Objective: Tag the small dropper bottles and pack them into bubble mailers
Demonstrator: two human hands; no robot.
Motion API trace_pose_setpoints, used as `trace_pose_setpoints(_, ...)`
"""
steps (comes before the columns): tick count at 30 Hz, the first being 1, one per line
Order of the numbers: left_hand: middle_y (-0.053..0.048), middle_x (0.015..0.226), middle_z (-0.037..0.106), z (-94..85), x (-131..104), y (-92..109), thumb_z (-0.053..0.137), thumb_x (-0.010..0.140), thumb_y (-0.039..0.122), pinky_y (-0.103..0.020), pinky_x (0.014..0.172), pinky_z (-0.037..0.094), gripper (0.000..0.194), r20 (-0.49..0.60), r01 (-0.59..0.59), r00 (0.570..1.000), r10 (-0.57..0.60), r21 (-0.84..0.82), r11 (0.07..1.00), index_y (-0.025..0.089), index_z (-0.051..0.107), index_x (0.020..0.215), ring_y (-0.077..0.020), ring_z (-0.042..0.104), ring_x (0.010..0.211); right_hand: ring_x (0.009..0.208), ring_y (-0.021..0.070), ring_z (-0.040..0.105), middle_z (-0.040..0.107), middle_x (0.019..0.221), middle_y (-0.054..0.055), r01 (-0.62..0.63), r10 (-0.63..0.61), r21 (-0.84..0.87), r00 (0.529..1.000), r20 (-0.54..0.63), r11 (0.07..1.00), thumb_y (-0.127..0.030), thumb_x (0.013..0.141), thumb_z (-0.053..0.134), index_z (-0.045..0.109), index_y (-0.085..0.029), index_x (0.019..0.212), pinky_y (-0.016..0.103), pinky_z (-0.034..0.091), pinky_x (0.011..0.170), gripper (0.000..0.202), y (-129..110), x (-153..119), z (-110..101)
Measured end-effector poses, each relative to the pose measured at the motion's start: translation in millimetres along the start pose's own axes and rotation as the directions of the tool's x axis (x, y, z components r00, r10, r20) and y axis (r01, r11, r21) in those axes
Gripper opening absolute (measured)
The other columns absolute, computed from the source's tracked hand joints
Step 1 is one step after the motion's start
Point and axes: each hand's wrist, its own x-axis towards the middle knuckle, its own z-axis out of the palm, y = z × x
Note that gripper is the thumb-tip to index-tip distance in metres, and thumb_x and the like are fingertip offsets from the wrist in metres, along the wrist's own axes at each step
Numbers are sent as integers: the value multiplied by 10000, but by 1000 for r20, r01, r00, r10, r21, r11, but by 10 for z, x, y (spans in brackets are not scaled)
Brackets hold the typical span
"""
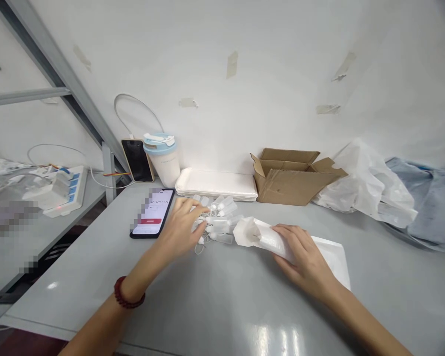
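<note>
My left hand (183, 222) reaches over the left side of a pile of clear plastic tubes with thin loops (222, 225), its fingers apart, thumb and fingertips close to the loops. My right hand (304, 254) is wrapped round a white padded envelope (270, 240), whose open mouth faces left, beside the pile. Under and behind the right hand, another white envelope (335, 257) lies flat on the grey table (207, 306).
Along the wall stand a blue-lidded cup (165, 160), a propped phone (138, 160), stacked white envelopes (217, 184), an open cardboard box (291, 183) and a white plastic bag (367, 183). A phone showing a timer (152, 215) lies left. Far left is a power strip (74, 190).
</note>
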Motion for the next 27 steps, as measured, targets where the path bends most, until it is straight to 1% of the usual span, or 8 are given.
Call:
trace_pose_setpoints(3, -82, 951, 590, -9, 6, -123, 505, 824, 177, -410, 811, 446, 187, 97, -51, 994, 41, 98, 994, 174, 648, 945, -253, 462, 952, 973, 259, 549, 573, 1084, 125, -14, 14, -11, 1000, 2, 1000, -186, 817, 502, 391, -198, 1243, 393, 457, 775, 440, 40, -7, 20)
trace_pose_setpoints(6, -79, 892, 592, 34, 4, -145, 475, 838, 148, -393, 793, 451, 174, 130, -77, 990, 63, 106, 991, 168, 648, 840, -243, 472, 927, 976, 257, 549, 573, 1084, 120, -14, 14, -9, 1000, 2, 1000, -185, 813, 501, 384, -203, 1241, 392, 456, 781, 444, 39, -12, 23)
trace_pose_setpoints(9, -75, 914, 599, 29, 10, -127, 470, 866, 157, -379, 803, 447, 182, 95, -71, 993, 68, 34, 997, 177, 644, 816, -230, 480, 930, 982, 258, 546, 572, 1090, 119, -18, 18, -10, 1000, 9, 1000, -189, 811, 504, 380, -204, 1241, 393, 454, 786, 448, 36, -15, 14)
trace_pose_setpoints(14, -51, 882, 614, -84, 33, -58, 520, 886, 222, -336, 786, 445, 143, -9, -14, 1000, 13, -201, 980, 196, 660, 873, -192, 505, 888, 976, 254, 545, 571, 1090, 123, -28, 28, -17, 999, 19, 999, -201, 824, 507, 387, -198, 1232, 385, 455, 777, 426, 59, -12, 6)
trace_pose_setpoints(16, -40, 827, 620, -83, 31, -3, 539, 881, 227, -316, 750, 445, 138, 18, -10, 1000, 15, -268, 963, 200, 670, 848, -180, 513, 848, 969, 251, 546, 571, 1087, 120, -23, 23, -9, 999, 29, 1000, -201, 826, 506, 391, -202, 1230, 382, 458, 769, 420, 50, -9, 3)
trace_pose_setpoints(19, -31, 767, 620, 25, -13, 130, 555, 874, 214, -295, 715, 438, 134, 58, -83, 993, 107, -319, 944, 188, 679, 830, -164, 514, 795, 955, 246, 545, 574, 1069, 119, 24, -25, 30, 999, 47, 999, -190, 818, 509, 408, -192, 1222, 376, 465, 756, 416, -18, -3, 0)
trace_pose_setpoints(22, -33, 740, 607, 199, -109, 324, 548, 876, 181, -272, 680, 428, 139, 39, -179, 978, 205, -341, 923, 164, 682, 845, -149, 492, 750, 939, 235, 539, 577, 1049, 120, 85, -91, 92, 994, 67, 992, -142, 807, 504, 437, -165, 1204, 367, 468, 757, 403, -130, -5, 16)
trace_pose_setpoints(27, -37, 728, 612, 366, -269, 617, 464, 886, 75, -235, 615, 399, 271, -16, -272, 958, 285, -358, 893, 137, 631, 681, -132, 446, 706, 893, 222, 533, 583, 1004, 115, 139, -152, 154, 986, 75, 978, -84, 785, 496, 489, -140, 1154, 364, 473, 740, 373, -237, -17, 66)
